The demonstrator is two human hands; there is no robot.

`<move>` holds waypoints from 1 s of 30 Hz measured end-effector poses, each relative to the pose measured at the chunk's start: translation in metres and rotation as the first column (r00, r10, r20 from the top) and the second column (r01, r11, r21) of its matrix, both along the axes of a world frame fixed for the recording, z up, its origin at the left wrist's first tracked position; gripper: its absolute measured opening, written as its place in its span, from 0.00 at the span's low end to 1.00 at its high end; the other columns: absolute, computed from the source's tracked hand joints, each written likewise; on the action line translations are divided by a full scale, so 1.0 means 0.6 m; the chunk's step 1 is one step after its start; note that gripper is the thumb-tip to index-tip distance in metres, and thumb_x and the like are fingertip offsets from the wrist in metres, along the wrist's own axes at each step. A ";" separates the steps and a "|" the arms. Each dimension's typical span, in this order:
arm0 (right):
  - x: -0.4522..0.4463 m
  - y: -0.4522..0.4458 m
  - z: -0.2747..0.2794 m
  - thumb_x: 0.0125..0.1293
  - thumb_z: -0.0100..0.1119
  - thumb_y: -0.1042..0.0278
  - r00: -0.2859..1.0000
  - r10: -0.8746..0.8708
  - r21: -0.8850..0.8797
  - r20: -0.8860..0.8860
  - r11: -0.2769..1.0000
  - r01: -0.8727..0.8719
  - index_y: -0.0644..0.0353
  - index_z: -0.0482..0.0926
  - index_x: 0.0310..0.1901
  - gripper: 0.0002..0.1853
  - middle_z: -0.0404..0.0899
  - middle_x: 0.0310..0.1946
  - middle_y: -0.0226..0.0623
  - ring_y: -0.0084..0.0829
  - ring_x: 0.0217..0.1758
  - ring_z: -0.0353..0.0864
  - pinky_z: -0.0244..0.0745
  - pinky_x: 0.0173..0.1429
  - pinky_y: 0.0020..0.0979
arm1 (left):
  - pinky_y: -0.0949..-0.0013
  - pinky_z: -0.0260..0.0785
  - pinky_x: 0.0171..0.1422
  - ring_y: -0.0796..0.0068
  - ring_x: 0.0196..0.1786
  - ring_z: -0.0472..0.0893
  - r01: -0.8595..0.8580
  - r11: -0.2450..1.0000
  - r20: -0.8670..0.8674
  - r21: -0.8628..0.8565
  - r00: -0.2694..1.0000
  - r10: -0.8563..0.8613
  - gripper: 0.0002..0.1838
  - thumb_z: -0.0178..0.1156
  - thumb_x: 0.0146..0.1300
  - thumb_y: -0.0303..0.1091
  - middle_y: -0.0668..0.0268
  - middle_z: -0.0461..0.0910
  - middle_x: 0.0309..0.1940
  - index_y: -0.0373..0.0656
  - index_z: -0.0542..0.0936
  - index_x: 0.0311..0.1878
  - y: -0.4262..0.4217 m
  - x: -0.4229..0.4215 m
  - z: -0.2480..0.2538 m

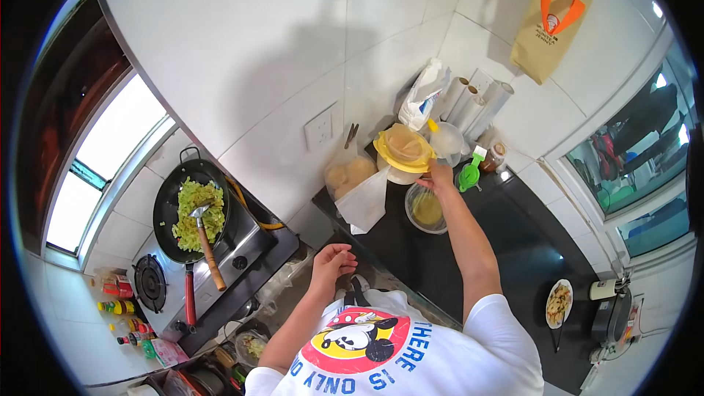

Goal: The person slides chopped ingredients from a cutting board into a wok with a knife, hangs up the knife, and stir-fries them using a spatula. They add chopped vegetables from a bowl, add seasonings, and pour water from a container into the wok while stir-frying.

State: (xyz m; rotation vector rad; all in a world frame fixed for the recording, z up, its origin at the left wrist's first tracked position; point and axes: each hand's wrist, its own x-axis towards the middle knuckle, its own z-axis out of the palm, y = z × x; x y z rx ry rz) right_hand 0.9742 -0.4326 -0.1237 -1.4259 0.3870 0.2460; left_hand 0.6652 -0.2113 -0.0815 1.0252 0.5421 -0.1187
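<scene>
Just ahead and left of the right hand (440,177): yellow bowl (383,148), round, without a long axis, its near right rim at the fingers.
Right hand, state: fingers narrow at that rim; firmness of hold could not be told.
Left hand (334,268): loosely half-curled, nothing seen in it, held low before the shirt, farther from the bowl.
Nearer hand: the right, by a wide margin.
Bowl, contents: a pale tan round piece on top; anything beneath hidden.
Below the right hand: clear tub (426,209) on the counter (484,253), yellowish matter inside.
Ahead of the left hand: plastic bag (339,169), pale rounded items within.
Right of the right hand: green-topped container (469,174).
Far left of the left hand: wok (167,231), chopped green food and a wooden-handled spatula (207,249) in it.
</scene>
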 end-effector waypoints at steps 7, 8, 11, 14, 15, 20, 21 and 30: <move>0.024 0.016 -0.012 0.67 0.54 0.63 0.999 0.011 -0.103 -0.053 0.995 -0.016 0.73 0.70 0.49 0.19 0.78 0.38 0.48 0.41 0.37 0.82 0.87 0.31 0.40 | 0.70 0.75 0.45 0.70 0.39 0.81 -0.029 1.000 -0.022 -0.004 0.999 0.029 0.10 0.52 0.65 0.27 0.61 0.79 0.37 0.37 0.75 0.48 -0.011 0.007 -0.004; 0.029 0.020 -0.020 0.67 0.55 0.63 0.999 -0.001 -0.120 -0.042 0.993 -0.004 0.73 0.70 0.49 0.19 0.78 0.38 0.48 0.41 0.37 0.82 0.87 0.32 0.40 | 0.70 0.75 0.45 0.70 0.39 0.81 -0.038 0.999 -0.029 -0.004 0.999 0.038 0.10 0.52 0.65 0.27 0.61 0.79 0.37 0.37 0.75 0.48 -0.012 0.007 -0.005; 0.034 0.036 -0.033 0.66 0.56 0.64 0.999 0.015 -0.227 -0.046 0.973 -0.025 0.72 0.70 0.49 0.18 0.75 0.42 0.49 0.41 0.39 0.82 0.87 0.32 0.40 | 0.70 0.75 0.45 0.70 0.39 0.81 -0.052 0.999 -0.043 0.005 0.998 0.052 0.10 0.52 0.65 0.27 0.61 0.79 0.37 0.37 0.75 0.48 -0.014 0.003 -0.005; 0.022 0.065 -0.044 0.65 0.58 0.62 0.988 -0.145 -0.226 0.057 0.962 0.154 0.76 0.71 0.39 0.19 0.76 0.37 0.46 0.39 0.34 0.83 0.86 0.28 0.38 | 0.69 0.75 0.45 0.70 0.39 0.81 -0.073 0.997 -0.064 0.013 0.995 0.074 0.10 0.52 0.65 0.27 0.61 0.79 0.37 0.37 0.75 0.48 -0.012 -0.003 -0.008; 0.022 0.068 -0.048 0.66 0.58 0.63 0.987 -0.155 -0.167 0.036 0.973 0.159 0.76 0.71 0.41 0.19 0.76 0.38 0.46 0.39 0.37 0.82 0.86 0.30 0.38 | 0.69 0.76 0.45 0.70 0.39 0.81 -0.086 0.996 -0.071 0.016 0.994 0.087 0.10 0.52 0.65 0.27 0.60 0.79 0.37 0.36 0.75 0.48 -0.011 -0.004 -0.009; 0.044 0.050 -0.103 0.69 0.54 0.64 0.994 -0.083 0.092 -0.069 0.992 0.089 0.70 0.68 0.51 0.17 0.73 0.49 0.47 0.42 0.47 0.80 0.83 0.44 0.46 | 0.70 0.76 0.44 0.71 0.38 0.81 -0.137 0.990 -0.121 0.013 0.983 0.138 0.10 0.53 0.66 0.27 0.61 0.79 0.36 0.36 0.75 0.49 -0.006 -0.015 -0.025; 0.049 0.042 -0.109 0.69 0.53 0.64 0.995 -0.055 0.127 -0.083 0.990 0.065 0.69 0.68 0.51 0.17 0.72 0.50 0.47 0.42 0.47 0.80 0.82 0.46 0.47 | 0.70 0.76 0.44 0.71 0.38 0.81 -0.132 0.991 -0.132 -0.002 0.983 0.131 0.10 0.53 0.66 0.27 0.61 0.79 0.36 0.37 0.75 0.49 -0.005 -0.017 -0.028; -0.148 0.039 0.086 0.66 0.56 0.73 0.747 0.056 -0.278 0.663 0.944 0.176 0.60 0.68 0.36 0.06 0.72 0.34 0.34 0.25 0.35 0.72 0.72 0.35 0.29 | 0.71 0.75 0.45 0.73 0.39 0.81 -0.210 0.978 -0.163 0.005 0.964 0.208 0.11 0.56 0.64 0.29 0.63 0.79 0.37 0.38 0.75 0.49 0.075 -0.093 -0.058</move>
